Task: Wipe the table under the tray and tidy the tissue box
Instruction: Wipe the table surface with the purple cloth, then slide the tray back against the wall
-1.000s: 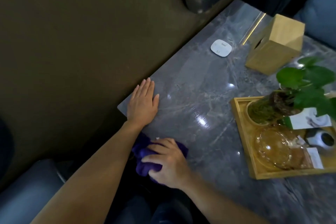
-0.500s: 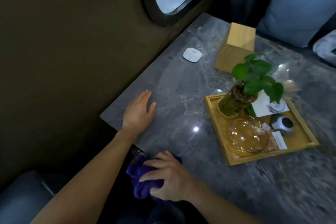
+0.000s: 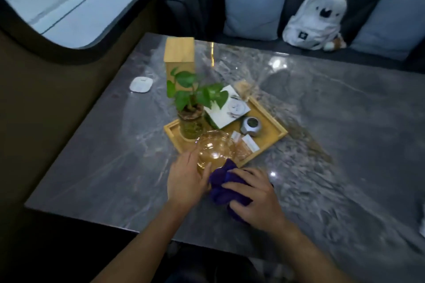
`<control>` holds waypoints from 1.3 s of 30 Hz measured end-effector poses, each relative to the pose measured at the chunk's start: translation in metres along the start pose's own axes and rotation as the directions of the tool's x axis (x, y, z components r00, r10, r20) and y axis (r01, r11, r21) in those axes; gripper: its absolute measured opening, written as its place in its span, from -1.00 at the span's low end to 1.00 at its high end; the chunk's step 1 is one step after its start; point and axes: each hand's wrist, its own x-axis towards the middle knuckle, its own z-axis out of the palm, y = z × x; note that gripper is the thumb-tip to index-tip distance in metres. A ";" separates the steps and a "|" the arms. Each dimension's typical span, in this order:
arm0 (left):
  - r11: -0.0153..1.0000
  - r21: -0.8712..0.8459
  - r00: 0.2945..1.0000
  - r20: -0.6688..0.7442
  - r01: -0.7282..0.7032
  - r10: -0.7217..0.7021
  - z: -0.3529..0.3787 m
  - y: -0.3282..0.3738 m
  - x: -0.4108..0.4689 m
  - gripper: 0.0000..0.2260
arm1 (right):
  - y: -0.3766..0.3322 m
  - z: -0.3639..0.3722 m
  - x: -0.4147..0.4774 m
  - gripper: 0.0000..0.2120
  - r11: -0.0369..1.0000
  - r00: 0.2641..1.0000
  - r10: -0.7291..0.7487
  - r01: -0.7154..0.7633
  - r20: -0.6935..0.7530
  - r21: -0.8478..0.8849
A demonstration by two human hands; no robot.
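Observation:
A wooden tray (image 3: 274, 125) sits mid-table on the grey marble table (image 3: 333, 145), holding a potted green plant (image 3: 192, 108), an amber glass bowl (image 3: 215, 148), a small grey cup (image 3: 251, 126), a white card and sachets. A wooden tissue box (image 3: 179, 55) stands behind the plant. My right hand (image 3: 255, 195) presses a bunched purple cloth (image 3: 224, 185) onto the table just in front of the tray's near corner. My left hand (image 3: 186, 179) lies open beside it, fingers at the tray's near edge by the bowl, whether gripping it is unclear.
A white square pad (image 3: 141, 84) lies near the left wall under a window (image 3: 57, 2). Behind the table a dark sofa carries two pale cushions (image 3: 254, 4) and a white plush bag (image 3: 317, 18). The near table edge is close to my body.
The view swung right and up. My left hand left the table's left corner and reached the tray's near edge. My right hand carried the cloth forward from the table's edge to the tray.

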 end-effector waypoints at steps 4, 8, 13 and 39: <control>0.990 0.116 0.995 0.038 0.082 -0.087 0.031 0.017 -0.010 -0.23 | 0.036 -0.032 -0.019 -0.73 0.972 0.981 0.174 -0.185 -0.087 -0.142; 0.980 0.141 0.989 0.037 0.140 -0.146 0.042 0.023 -0.013 -0.18 | 0.072 -0.055 -0.031 -0.71 0.909 0.950 0.287 -0.310 -0.122 -0.280; 0.977 0.152 0.989 0.004 0.147 -0.149 0.045 0.024 -0.013 -0.19 | 0.100 -0.066 -0.046 -0.66 0.832 0.905 0.426 -0.396 -0.008 -0.388; 0.828 -0.235 0.808 -0.201 0.509 -0.554 0.010 0.030 0.014 -0.43 | 0.116 -0.096 0.043 -0.81 0.841 0.839 0.538 -0.529 0.081 -0.112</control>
